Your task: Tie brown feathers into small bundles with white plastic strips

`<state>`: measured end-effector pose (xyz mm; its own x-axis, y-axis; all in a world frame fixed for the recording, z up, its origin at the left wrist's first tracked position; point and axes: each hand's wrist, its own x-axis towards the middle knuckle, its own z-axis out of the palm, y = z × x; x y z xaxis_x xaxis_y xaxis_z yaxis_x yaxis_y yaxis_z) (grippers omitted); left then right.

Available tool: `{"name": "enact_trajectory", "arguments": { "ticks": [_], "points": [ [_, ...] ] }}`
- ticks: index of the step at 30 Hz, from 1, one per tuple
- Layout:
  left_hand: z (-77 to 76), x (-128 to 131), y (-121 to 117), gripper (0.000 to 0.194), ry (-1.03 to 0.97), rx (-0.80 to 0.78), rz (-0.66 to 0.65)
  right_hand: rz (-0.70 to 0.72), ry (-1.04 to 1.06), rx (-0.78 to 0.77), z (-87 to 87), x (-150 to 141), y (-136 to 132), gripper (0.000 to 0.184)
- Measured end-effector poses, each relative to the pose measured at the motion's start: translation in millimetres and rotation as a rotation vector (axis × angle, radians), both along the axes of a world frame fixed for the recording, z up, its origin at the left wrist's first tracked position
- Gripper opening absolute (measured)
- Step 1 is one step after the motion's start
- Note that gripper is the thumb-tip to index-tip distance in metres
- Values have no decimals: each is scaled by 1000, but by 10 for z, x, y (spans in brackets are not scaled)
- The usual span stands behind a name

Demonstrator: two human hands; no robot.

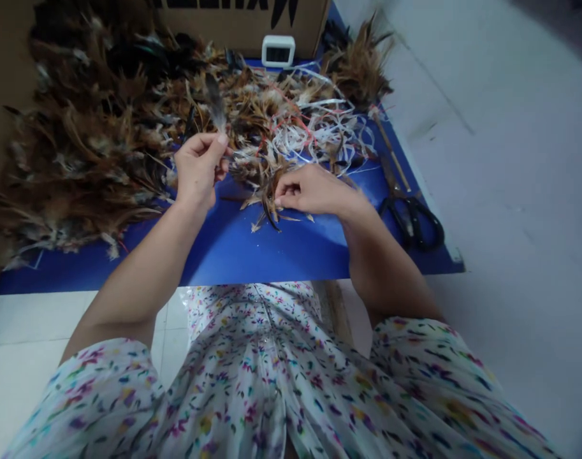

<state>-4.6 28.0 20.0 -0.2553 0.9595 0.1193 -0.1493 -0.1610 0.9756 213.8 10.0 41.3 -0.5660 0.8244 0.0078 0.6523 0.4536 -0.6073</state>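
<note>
Blue desk (264,258) runs along the near side, and the loose feathers (266,209) lie on it just beyond that strip; they look light enough that a puff of air or a brushing wrist could scatter them, some perhaps over the front edge. The right hand (307,188) is curled low over them, its thumb and forefinger brought nearly together at their side; whether it has pinched any of them, I cannot tell. To its right, the scissors (408,204) lie near the desk's side edge, close enough to the right forearm that an outward swing of the elbow could nudge them off. The left hand (198,169) is raised a little above the desk, thumb and fingers closed on one grey feather (215,105), which stands upright by its pale lower end; so slim a hold could let it twist or slip, and squeezing harder might crease the quill. Farther back, strings (310,134) lie in loose loops beyond the right hand and could snag a finger or drag feathers along. The wide pile (87,137) spreads left and back, where a sleeve or forearm might spill it. A bundle (360,67) on a stick lies at the far right, and a white clock (278,51) stands before the cardboard box (238,25).
</note>
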Motion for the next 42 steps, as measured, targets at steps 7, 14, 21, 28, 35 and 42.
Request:
{"name": "enact_trajectory", "arguments": {
  "ticks": [7,14,21,28,35,42],
  "points": [
    [-87,19,24,28,10,10,-25,9,-323,13,11,-133,-96,19],
    [-136,19,27,29,25,36,-62,21,-214,-91,-39,-151,-69,13],
    [-60,93,-53,28,60,-12,-99,-97,362,-136,-60,-23,38,13],
    [-68,172,-148,25,72,-31,-182,-231,752,-298,-61,-97,48,23],
    [-121,220,-184,30,95,-38,-258,-280,942,-410,-102,-144,71,33],
    [-39,291,-317,28,5,-146,-327,-320,884,-350,-113,-127,98,37]
  ]
}}
